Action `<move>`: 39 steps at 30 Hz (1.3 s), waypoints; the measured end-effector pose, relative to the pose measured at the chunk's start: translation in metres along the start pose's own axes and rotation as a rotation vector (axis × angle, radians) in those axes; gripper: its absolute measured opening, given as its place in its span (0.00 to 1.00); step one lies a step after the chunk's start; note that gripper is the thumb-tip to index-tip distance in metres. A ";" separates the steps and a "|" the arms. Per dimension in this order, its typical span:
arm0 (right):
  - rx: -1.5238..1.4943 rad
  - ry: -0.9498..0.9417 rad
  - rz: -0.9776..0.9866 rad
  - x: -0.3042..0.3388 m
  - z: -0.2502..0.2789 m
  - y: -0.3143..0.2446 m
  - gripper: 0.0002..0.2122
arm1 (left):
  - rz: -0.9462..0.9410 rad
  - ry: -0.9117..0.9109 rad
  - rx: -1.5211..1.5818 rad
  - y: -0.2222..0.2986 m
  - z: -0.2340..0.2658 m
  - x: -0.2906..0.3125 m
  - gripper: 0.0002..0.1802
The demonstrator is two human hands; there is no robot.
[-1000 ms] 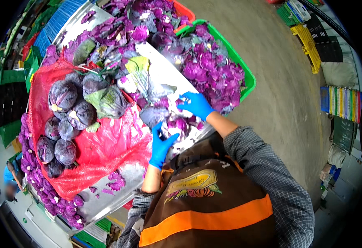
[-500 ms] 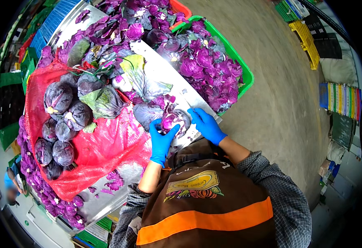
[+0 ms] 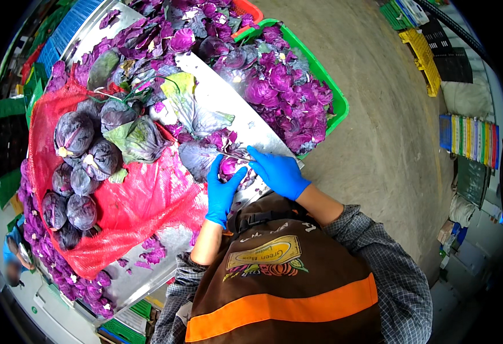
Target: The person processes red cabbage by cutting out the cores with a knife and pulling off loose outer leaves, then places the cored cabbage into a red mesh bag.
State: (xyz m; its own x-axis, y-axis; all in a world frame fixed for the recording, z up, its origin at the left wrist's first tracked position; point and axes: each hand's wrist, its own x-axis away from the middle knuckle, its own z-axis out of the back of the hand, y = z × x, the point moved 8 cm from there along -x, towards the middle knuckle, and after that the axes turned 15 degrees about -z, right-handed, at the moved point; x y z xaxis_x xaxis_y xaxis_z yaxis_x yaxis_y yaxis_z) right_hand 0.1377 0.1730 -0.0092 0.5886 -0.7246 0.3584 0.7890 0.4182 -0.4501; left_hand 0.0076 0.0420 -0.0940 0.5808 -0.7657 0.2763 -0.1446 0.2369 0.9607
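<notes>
A partly trimmed red cabbage (image 3: pixel 229 166) rests at the near edge of the metal table, its cut purple face turned up. My left hand (image 3: pixel 222 186), in a blue glove, is closed round its near left side, thumb and fingers pressed to it. Gloved the same way, my right hand (image 3: pixel 281 174) grips a knife (image 3: pixel 234 155) whose thin blade lies across the cabbage's far side; the handle is hidden in my fingers. A loose dark outer leaf (image 3: pixel 197 161) lies just left of the cabbage. Beyond it sits a large green-purple leaf (image 3: pixel 193 109).
Several whole red cabbages (image 3: pixel 74 133) lie on a red mesh sack (image 3: pixel 142 198) at the left. A green crate (image 3: pixel 338 105) full of purple leaves stands beyond the metal table (image 3: pixel 220 86), next to an orange crate (image 3: pixel 251 8). Another person (image 3: pixel 15 252) is at far left.
My right hand has moved left, bringing the knife across the cabbage. My left hand still holds the cabbage, its fingers shifted slightly up its side. The whole view has shifted a little.
</notes>
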 end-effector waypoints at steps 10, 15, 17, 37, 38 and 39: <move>-0.175 -0.191 -0.051 -0.021 0.006 0.004 0.21 | -0.006 -0.084 -0.021 0.016 0.001 -0.005 0.45; -0.099 -0.152 0.069 -0.028 -0.001 0.008 0.20 | 0.031 -0.173 0.062 0.031 -0.007 -0.011 0.43; -0.092 -0.177 -0.034 -0.038 -0.011 0.019 0.18 | 0.017 -0.159 0.052 0.036 -0.004 -0.010 0.43; -0.555 -0.347 -0.218 -0.045 0.004 0.035 0.21 | 0.256 0.289 0.172 -0.010 -0.016 0.012 0.45; -0.510 -0.346 -0.231 -0.042 0.004 0.036 0.22 | 0.268 0.295 0.189 -0.013 -0.017 0.013 0.45; -0.465 -0.346 -0.245 -0.038 0.003 0.036 0.22 | 0.251 0.285 0.167 -0.014 -0.015 0.012 0.45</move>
State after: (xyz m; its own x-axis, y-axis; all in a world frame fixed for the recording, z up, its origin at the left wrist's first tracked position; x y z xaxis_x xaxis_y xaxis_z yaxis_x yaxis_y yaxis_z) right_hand 0.1445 0.2172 -0.0370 0.4852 -0.5176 0.7048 0.7945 -0.0758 -0.6026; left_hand 0.0289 0.0383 -0.1044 0.7063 -0.4943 0.5067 -0.4242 0.2775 0.8620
